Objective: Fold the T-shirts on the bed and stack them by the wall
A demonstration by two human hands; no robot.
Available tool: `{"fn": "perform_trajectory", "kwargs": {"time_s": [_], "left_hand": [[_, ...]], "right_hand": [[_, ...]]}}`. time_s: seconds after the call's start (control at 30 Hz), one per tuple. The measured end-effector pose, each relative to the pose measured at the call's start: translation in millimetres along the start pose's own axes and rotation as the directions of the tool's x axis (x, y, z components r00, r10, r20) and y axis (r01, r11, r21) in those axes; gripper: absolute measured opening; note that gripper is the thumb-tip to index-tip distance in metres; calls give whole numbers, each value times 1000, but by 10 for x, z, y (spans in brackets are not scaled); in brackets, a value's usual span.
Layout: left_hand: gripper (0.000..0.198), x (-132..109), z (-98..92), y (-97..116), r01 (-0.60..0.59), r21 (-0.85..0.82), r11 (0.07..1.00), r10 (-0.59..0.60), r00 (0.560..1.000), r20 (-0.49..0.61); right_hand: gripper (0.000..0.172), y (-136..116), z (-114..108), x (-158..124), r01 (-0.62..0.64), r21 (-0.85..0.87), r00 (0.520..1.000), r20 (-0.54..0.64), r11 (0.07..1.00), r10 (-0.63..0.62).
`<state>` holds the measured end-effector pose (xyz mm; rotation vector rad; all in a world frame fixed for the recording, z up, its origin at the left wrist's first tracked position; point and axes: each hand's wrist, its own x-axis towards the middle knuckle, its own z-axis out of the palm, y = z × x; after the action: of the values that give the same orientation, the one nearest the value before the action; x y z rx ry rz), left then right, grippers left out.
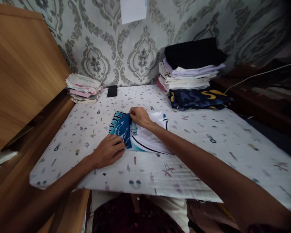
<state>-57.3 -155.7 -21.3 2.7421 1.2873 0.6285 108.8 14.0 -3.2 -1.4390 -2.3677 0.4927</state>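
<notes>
A blue and white printed shirt (pixel 122 129), partly folded, lies in the middle of the table. Dark lettering runs along its left side, and a dark stripe curves over the white part. My right hand (pixel 140 116) pinches the far corner of the blue flap between thumb and fingers. At the near end of that same flap, my left hand (pixel 109 150) has its fingers curled on the cloth edge. Part of the white cloth is hidden under my right hand and forearm.
The table (pixel 145 174) has a patterned white cover. Small folded clothes (pixel 83 87) are stacked at the back left, beside a dark phone (pixel 112 91). A taller clothes stack (pixel 191 71) stands back right, behind a folded dark-blue garment (pixel 199 98). A wooden panel (pixel 26 71) rises at left.
</notes>
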Motion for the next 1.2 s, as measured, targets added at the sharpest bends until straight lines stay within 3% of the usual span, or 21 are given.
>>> {"fn": "perform_trajectory", "kwargs": {"time_s": [0.07,0.13,0.23,0.33,0.47,0.53,0.7,0.77,0.9,1.0,1.1,1.2], "left_hand": [[17,44,-101,-28,34,-107,994,-33,999,5],[21,148,-218,-140,141,-190,972,-149,988,-31],[22,400,-302,-484,356,-191,915,-379,920,-98],[22,662,-209,-904,458,-133,879,-475,868,-149],[20,844,14,-1243,481,-106,870,-492,858,-149],[12,857,99,-1305,506,-138,852,-522,841,-143],[10,824,219,-1386,616,-214,758,-651,737,-181],[10,824,247,-1405,626,-219,749,-662,725,-191],[8,833,271,-1388,601,-244,761,-645,738,-196],[8,826,267,-1359,589,-260,765,-639,743,-200],[13,813,261,-1357,571,-285,770,-631,747,-207],[18,806,263,-1375,529,-272,804,-586,782,-212]], "right_hand": [[32,27,-9,-25,12,-9,1000,5,1000,-12],[34,47,-26,-54,28,-19,1000,-13,999,-28],[33,55,-45,-83,38,-10,997,-74,999,-39],[29,50,-25,-103,9,43,996,-93,999,-5],[41,76,67,-148,-25,85,996,-85,996,33],[45,106,117,-172,-13,64,997,-76,998,18],[56,175,188,-192,34,43,995,-94,998,-29],[57,190,200,-195,43,44,994,-98,998,-39],[45,205,208,-195,57,74,992,-114,996,-48],[42,196,173,-140,-5,84,995,-95,996,13],[41,145,94,-17,-55,26,998,-27,998,56],[41,55,24,122,-44,-72,999,21,996,46]]}}
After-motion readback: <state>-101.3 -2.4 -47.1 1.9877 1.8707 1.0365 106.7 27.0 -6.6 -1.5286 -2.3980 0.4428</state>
